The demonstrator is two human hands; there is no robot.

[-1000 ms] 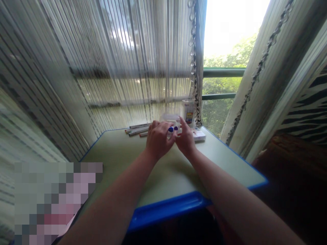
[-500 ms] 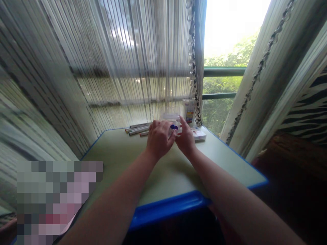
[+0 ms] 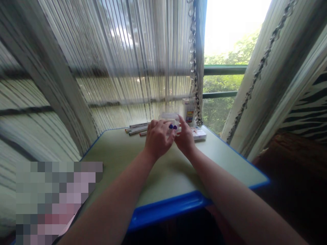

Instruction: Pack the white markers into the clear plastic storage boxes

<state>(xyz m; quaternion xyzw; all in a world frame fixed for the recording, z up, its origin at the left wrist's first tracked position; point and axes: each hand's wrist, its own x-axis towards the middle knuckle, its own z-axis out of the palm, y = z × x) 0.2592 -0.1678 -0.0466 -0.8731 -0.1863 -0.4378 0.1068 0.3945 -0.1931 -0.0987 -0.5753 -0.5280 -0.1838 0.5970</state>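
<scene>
A clear plastic case is between my hands above the far part of the table. Two round ends, one dark blue and one purple, show at the case; they look like marker ends. My left hand is curled over the case's left side, its thumb near the coloured ends. My right hand grips the right side with bent fingers. The fingers hide much of the case. Several white markers lie on the table just left of my left hand.
The pale table has a blue rim. A clear box with a coloured label stands at the back right, and a flat white pack lies in front of it. String curtains hang before the window behind the table.
Both hands stay around the clear case. The blue and purple ends have shifted slightly left and now sit nearly level. The markers on the table have not moved.
</scene>
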